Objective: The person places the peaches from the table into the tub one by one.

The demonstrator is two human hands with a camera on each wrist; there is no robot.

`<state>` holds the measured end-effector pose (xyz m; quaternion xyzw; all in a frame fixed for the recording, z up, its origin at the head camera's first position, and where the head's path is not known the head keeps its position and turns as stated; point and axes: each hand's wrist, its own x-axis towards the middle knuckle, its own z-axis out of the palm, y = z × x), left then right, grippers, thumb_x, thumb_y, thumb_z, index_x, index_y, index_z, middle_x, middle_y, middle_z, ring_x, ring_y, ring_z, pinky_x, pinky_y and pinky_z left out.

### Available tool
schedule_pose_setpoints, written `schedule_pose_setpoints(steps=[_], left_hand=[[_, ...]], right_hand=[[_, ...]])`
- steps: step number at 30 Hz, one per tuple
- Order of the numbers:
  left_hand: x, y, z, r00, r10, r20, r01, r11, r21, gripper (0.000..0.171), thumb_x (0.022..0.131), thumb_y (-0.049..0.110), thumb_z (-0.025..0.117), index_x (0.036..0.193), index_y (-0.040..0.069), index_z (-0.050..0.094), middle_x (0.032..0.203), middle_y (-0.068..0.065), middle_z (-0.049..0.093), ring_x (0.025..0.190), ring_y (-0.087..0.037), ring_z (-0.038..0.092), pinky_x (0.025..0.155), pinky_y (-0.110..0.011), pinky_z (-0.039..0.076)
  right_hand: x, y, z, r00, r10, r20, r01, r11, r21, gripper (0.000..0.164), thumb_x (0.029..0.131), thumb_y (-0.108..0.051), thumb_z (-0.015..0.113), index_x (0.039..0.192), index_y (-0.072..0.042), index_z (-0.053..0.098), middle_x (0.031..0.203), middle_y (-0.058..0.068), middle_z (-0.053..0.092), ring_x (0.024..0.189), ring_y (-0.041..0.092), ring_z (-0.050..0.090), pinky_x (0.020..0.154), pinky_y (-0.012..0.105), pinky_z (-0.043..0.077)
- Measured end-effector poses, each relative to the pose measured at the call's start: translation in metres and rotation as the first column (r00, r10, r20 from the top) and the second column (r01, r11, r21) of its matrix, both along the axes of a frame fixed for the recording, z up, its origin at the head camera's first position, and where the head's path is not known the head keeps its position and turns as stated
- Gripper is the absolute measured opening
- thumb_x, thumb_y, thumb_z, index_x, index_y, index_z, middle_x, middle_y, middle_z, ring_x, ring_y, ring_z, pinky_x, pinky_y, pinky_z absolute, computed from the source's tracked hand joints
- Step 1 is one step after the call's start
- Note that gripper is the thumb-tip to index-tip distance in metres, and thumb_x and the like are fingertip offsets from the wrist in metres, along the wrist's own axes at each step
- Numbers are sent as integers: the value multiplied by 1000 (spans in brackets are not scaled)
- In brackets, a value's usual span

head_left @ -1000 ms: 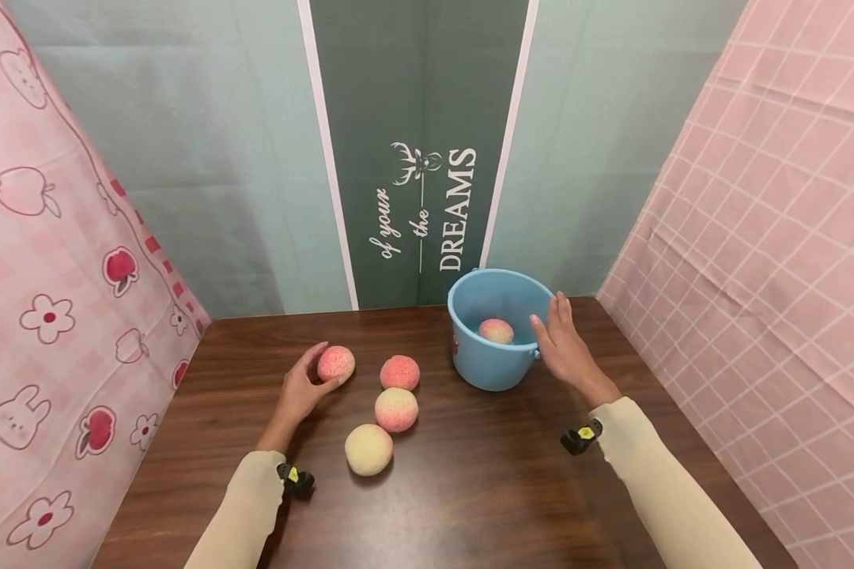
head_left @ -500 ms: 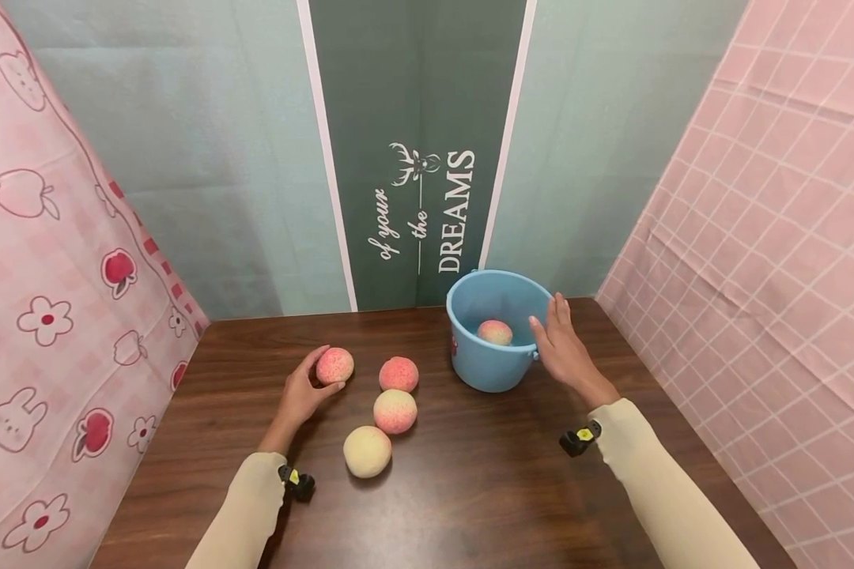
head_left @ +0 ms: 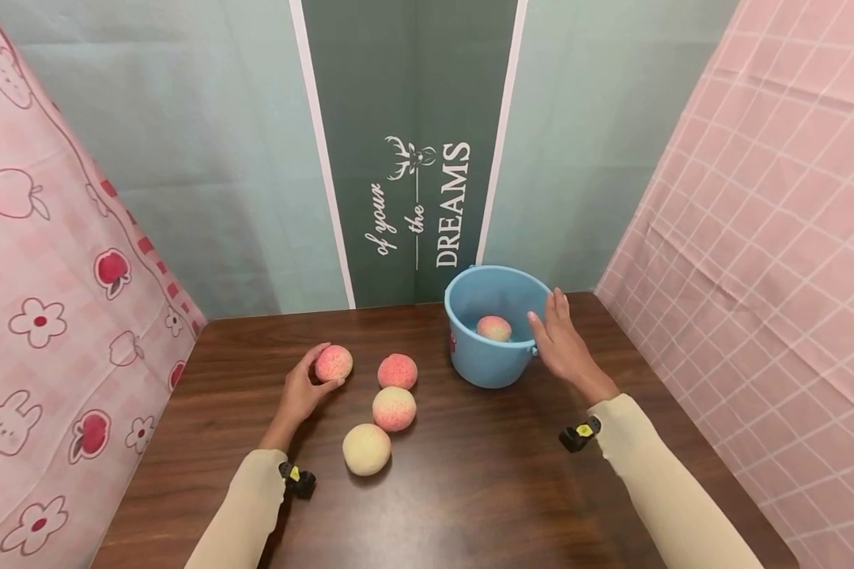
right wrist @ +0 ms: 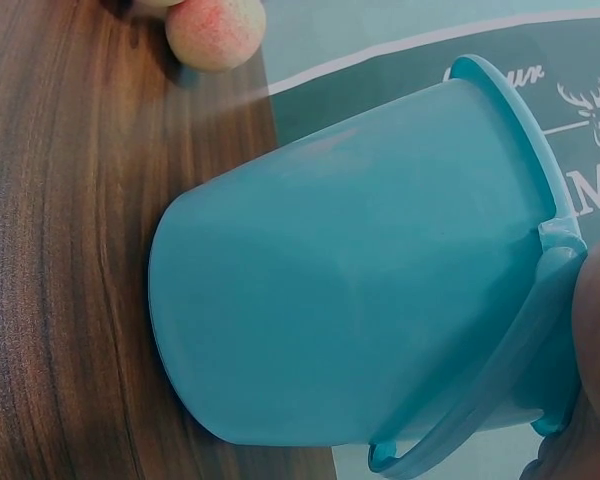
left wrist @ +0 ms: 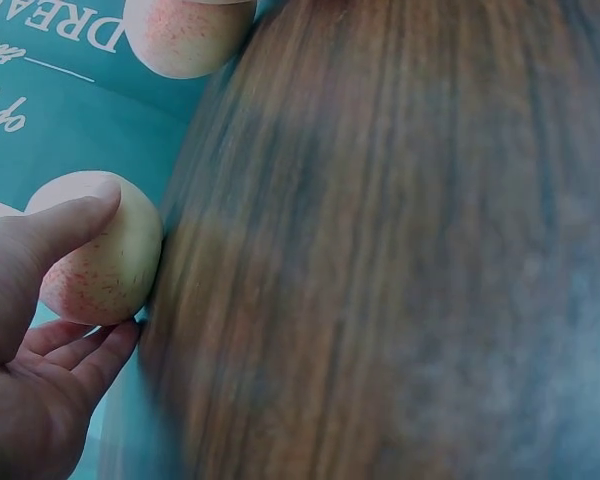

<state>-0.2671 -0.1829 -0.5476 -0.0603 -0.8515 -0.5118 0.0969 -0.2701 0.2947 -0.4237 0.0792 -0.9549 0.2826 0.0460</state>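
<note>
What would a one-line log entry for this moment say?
left hand: holds peach; right hand: at bucket rim; inside bucket: another peach; table: three loose peaches

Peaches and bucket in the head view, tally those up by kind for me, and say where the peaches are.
Bucket: 1
Peaches: 5 (1 inside the bucket, 1 gripped by the left hand, 3 others on the table)
Total: 6

Blue bucket (head_left: 489, 366) right of centre; pink-and-cream speckled peaches (head_left: 394, 408) left of centre; brown streaked table (head_left: 484, 498) below; white-gridded pink cloth (head_left: 790, 237) far right.
</note>
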Motion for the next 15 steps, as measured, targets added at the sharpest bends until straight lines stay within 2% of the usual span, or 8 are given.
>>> schedule_pose_setpoints(steps=[4, 10, 15], left_hand=[[3, 2, -2, 1000, 8, -9, -8, 1000, -7, 77, 79, 3, 86, 147, 8, 50, 140, -19, 58, 126, -33, 56, 102, -51, 48], [9, 7, 1, 1000, 18, -10, -18, 1000, -14, 76, 81, 4, 86, 147, 7, 49, 134, -21, 61, 116, -33, 61, 90, -42, 55], [13, 12, 6, 999, 39, -13, -39, 999, -8, 75, 83, 6, 84, 148, 7, 47, 135, -21, 60, 115, -34, 61, 91, -46, 54]], right_hand=[[0, 3, -2, 1000, 12, -4, -12, 1000, 0, 80, 109, -53, 22, 158, 2, -9, 166, 10, -24, 153, 35, -15, 117, 67, 11], [1, 7, -5, 1000, 24, -12, -24, 999, -22, 81, 109, -52, 22, 157, 5, -8, 166, 12, -24, 153, 35, -15, 118, 66, 10], [0, 11, -7, 999, 38, -25, -39, 999, -16, 81, 109, -53, 22, 157, 5, -7, 166, 12, -23, 154, 35, -14, 118, 66, 11]])
